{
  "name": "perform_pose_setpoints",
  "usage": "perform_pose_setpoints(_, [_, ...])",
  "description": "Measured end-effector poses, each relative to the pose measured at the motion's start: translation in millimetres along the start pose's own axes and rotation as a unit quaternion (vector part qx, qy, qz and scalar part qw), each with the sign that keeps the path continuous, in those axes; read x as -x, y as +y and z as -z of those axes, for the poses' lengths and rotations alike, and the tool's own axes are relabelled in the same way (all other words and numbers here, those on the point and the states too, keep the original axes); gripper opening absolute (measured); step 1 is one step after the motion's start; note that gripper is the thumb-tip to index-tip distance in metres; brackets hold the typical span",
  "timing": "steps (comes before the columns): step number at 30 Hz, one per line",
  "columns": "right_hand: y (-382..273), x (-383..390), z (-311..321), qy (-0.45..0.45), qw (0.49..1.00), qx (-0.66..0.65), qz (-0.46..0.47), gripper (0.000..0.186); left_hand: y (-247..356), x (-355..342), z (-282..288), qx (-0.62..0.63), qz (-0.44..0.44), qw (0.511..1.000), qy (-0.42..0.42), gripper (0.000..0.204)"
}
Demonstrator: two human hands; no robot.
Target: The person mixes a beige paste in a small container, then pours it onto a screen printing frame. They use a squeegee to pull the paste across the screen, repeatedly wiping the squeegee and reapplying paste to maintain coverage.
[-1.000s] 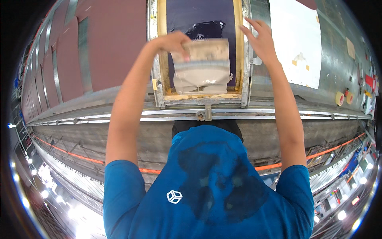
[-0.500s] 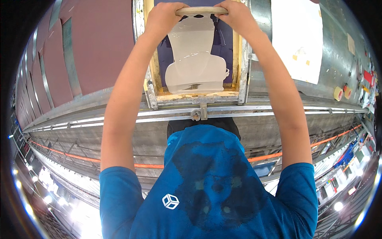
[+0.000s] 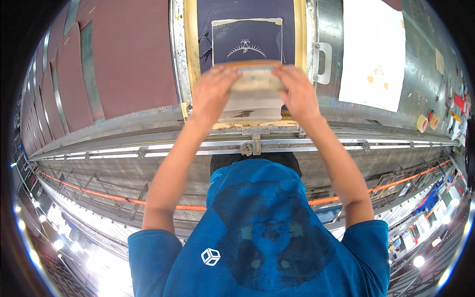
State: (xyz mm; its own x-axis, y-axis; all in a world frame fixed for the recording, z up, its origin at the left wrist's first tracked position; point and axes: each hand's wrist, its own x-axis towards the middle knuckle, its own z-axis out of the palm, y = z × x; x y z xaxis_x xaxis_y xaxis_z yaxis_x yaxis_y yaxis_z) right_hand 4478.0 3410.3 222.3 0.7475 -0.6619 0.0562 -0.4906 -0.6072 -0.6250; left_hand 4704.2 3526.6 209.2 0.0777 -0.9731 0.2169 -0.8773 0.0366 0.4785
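Note:
Both my hands grip a wooden-handled squeegee (image 3: 255, 79), a little blurred, across a printing screen. My left hand (image 3: 213, 91) is closed on its left end and my right hand (image 3: 298, 91) on its right end. Pale grey ink (image 3: 252, 105) lies on the near part of the mesh, between the squeegee and the frame's near edge. Beyond the squeegee the dark purple mesh (image 3: 222, 37) shows a thin pale rectangular outline and a spiky arched design (image 3: 246, 48). The screen frame (image 3: 300, 29) is yellowish, stained wood with a metal edge.
Dark maroon sheets (image 3: 133, 54) lie to the left. On the right are a white sheet (image 3: 371, 49) with small tape pieces, a metal handle (image 3: 324, 63) and tape rolls (image 3: 422, 123). A metal rail (image 3: 198, 147) runs across in front of me.
My hands have pulled the squeegee from the far end toward me. The ink that spread along the mesh now sits near me, and the design beyond shows.

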Motion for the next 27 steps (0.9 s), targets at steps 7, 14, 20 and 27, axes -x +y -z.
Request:
perform_pose_setpoints(7, [47.9,-123.7,17.6,-0.007,0.998,0.058,0.003,0.036,-45.1,-116.5,17.1,-0.010,0.125,0.985,-0.119,0.038])
perform_pose_setpoints(14, [62.6,-150.6,20.8,0.051,0.996,0.060,0.037,0.024,-53.6,-147.1,13.3,0.008,0.072,0.996,-0.045,0.030])
perform_pose_setpoints(20, [38.3,-50.8,-4.2,0.017,1.000,0.001,-0.005,0.049,-28.8,-60.1,-5.7,-0.028,0.085,0.992,-0.092,0.039])
perform_pose_setpoints(27, [-8.1,55.0,-15.9,-0.015,1.000,-0.008,-0.015,0.051,25.0,41.8,-6.5,-0.007,0.042,0.998,-0.052,0.039])
